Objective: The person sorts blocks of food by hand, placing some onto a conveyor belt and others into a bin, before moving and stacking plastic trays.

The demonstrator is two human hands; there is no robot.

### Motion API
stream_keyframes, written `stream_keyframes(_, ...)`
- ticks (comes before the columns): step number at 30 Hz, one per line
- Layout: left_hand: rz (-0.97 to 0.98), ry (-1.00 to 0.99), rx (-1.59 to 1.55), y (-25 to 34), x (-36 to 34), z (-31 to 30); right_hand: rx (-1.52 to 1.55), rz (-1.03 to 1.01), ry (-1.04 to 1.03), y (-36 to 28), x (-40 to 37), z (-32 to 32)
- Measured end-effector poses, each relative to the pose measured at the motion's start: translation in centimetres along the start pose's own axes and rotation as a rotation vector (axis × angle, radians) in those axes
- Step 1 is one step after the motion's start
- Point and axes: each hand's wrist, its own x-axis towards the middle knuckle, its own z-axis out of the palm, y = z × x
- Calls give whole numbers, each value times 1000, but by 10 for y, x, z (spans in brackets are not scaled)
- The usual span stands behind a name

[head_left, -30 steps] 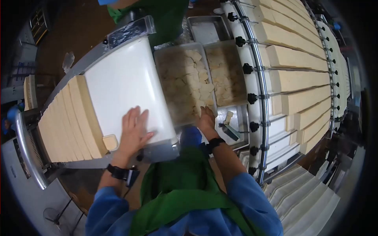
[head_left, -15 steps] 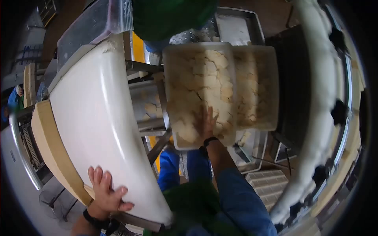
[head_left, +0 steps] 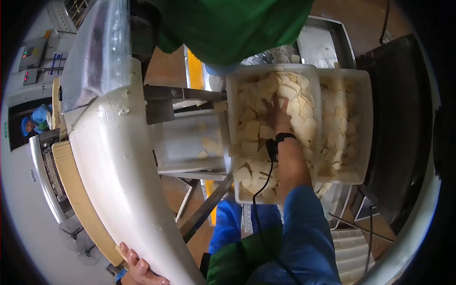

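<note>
My right hand [head_left: 277,114] lies with fingers spread on pale, flat dough-like pieces [head_left: 251,130] that fill a translucent white tub [head_left: 231,90]. A second tub [head_left: 368,128] with similar pieces stands against its right side. At the bottom left, my left hand [head_left: 141,270] rests on the lower edge of a large white curved surface [head_left: 128,166], its fingers extended and partly apart. The left wrist is cut off by the frame's edge.
A co-worker in a green garment [head_left: 237,28] stands beyond the tubs. Under them are metal trays [head_left: 318,45] and a frame bar [head_left: 209,206]. Clear plastic [head_left: 97,57] covers the upper left. Another person [head_left: 40,118] is far left. A dark panel [head_left: 399,128] stands right.
My right hand has moved farther up over the pieces in the tub. My left hand has slid lower in view. The camera view has shifted, and more of the co-worker's green garment shows.
</note>
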Motion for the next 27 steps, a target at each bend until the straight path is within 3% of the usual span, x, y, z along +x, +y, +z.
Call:
stream_keyframes(2, -3, -4, 8, 0, -3, 1, -83, 3, 99, 5, -13, 18)
stream_keyframes(4, -10, -9, 24, 1, -1, 0, -250, 47, 134, -35, -65, 7)
stream_keyframes(6, -27, -23, 39, 4, 2, 0, -57, -68, 117, -45, -95, 60)
stream_keyframes(10, -48, -38, -4, 7, 7, -1, -293, -100, 200, -38, -121, 132)
stream_keyframes(12, -28, -60, 26, 9, 12, -1, -370, -59, 201, -33, -116, 137)
stream_keyframes(15, -71, -54, -19, 14, 18, -1, -102, 98, -72, -15, -150, 77)
stream_keyframes(19, -59, -38, -63, 16, 28, 1, -79, 120, -64, 5, -189, 74)
stream_keyframes(23, -54, -44, -63, 21, 32, 2, 64, -256, 59, -23, -186, 65)
stream_keyframes(27, -33, -22, -67, 22, 36, 3, 287, -596, 157, -91, -143, 85)
